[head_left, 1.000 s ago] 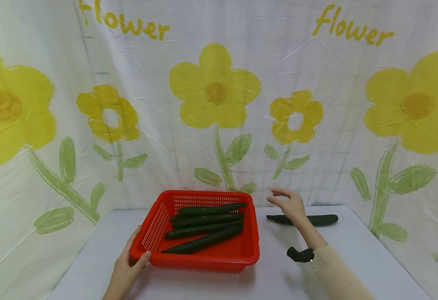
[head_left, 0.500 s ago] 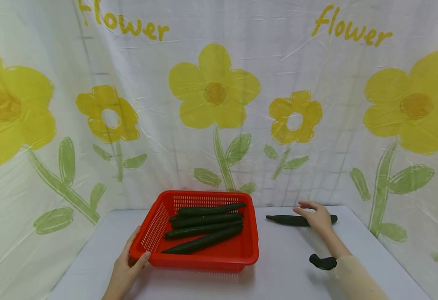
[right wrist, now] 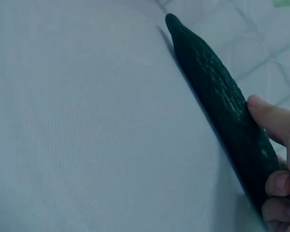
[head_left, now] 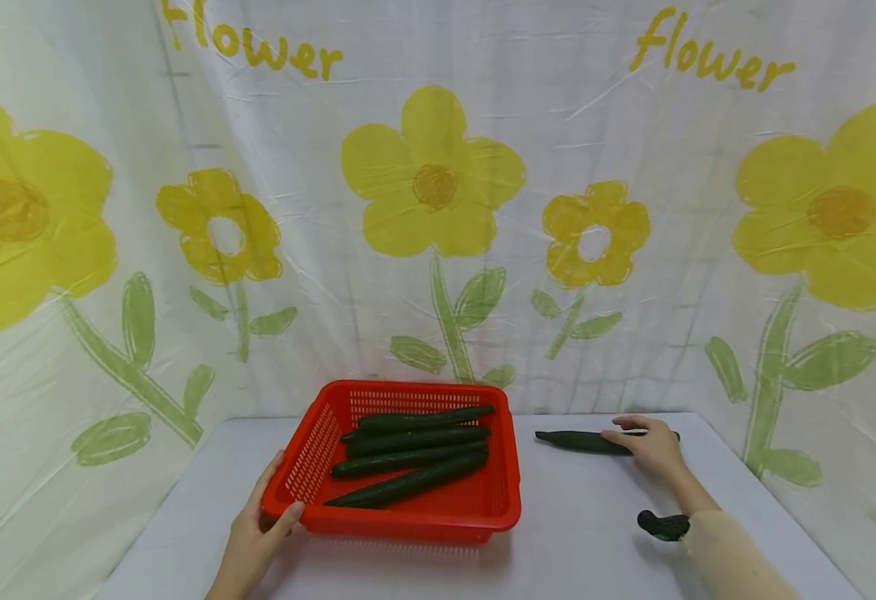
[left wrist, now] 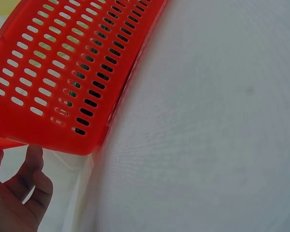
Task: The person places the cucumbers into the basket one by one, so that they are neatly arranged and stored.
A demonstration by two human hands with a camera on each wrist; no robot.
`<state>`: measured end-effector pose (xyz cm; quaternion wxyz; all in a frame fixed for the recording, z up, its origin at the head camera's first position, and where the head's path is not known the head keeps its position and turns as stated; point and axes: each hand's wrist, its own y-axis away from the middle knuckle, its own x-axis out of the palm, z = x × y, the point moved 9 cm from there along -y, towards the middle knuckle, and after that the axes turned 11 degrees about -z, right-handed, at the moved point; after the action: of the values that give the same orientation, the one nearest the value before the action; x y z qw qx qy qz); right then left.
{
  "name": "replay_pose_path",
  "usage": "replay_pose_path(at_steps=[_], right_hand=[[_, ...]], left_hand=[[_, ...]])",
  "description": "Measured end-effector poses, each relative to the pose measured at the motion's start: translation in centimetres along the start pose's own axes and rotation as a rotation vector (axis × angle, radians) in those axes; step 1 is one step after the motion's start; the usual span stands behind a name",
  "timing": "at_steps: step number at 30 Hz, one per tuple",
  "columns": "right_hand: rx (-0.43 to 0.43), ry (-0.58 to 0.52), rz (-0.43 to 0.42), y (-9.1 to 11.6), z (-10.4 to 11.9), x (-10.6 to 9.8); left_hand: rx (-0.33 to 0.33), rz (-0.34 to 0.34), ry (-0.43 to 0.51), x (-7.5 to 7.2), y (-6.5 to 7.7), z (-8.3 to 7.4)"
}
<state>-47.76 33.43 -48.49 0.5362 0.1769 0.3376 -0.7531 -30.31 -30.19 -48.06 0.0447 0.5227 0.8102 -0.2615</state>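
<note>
My left hand (head_left: 252, 532) grips the front left corner of a red plastic basket (head_left: 400, 522), its thumb at the front rim. Several dark green cucumbers (head_left: 417, 480) lie side by side inside. In the left wrist view the curled fingers (left wrist: 38, 195) are below the slotted basket wall (left wrist: 72, 63). To the right of the basket, one more cucumber (head_left: 576, 442) lies on the white table. My right hand (head_left: 657, 450) holds it near its right end, covering part of it. The right wrist view has fingertips (right wrist: 282, 182) on both sides of this cucumber (right wrist: 217, 101).
A white cloth covers the table (head_left: 565, 550). Behind it and along both sides hangs a white curtain (head_left: 317, 250) printed with yellow flowers, close to the table's back edge. A black wrist-worn device (head_left: 663, 526) sticks out from the right sleeve (head_left: 738, 558).
My right hand has moved right from beside the basket and come down onto the lone cucumber, taking hold of it near its right end. My left hand and the basket have stayed in place.
</note>
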Motion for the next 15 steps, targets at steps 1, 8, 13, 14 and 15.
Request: replay_pose_path(at_steps=[1, 8, 13, 14, 15], right_hand=[[0.004, 0.006, 0.017, 0.0, -0.2, 0.1], [-0.036, 0.051, 0.114, -0.1, -1.1, 0.3], [-0.127, 0.098, 0.136, -0.4, -1.2, 0.2], [-0.140, 0.104, 0.138, -0.4, -1.3, 0.3], [-0.151, 0.105, 0.139, -0.5, -1.3, 0.3]], left_hand=[[-0.001, 0.000, 0.002, 0.0, 0.0, 0.0], [-0.005, -0.007, -0.009, 0.0, 0.0, -0.2], [-0.014, -0.004, -0.016, 0.0, 0.0, 0.0], [-0.018, -0.002, -0.017, 0.0, 0.0, 0.0], [-0.022, -0.001, -0.015, 0.0, 0.0, 0.0]])
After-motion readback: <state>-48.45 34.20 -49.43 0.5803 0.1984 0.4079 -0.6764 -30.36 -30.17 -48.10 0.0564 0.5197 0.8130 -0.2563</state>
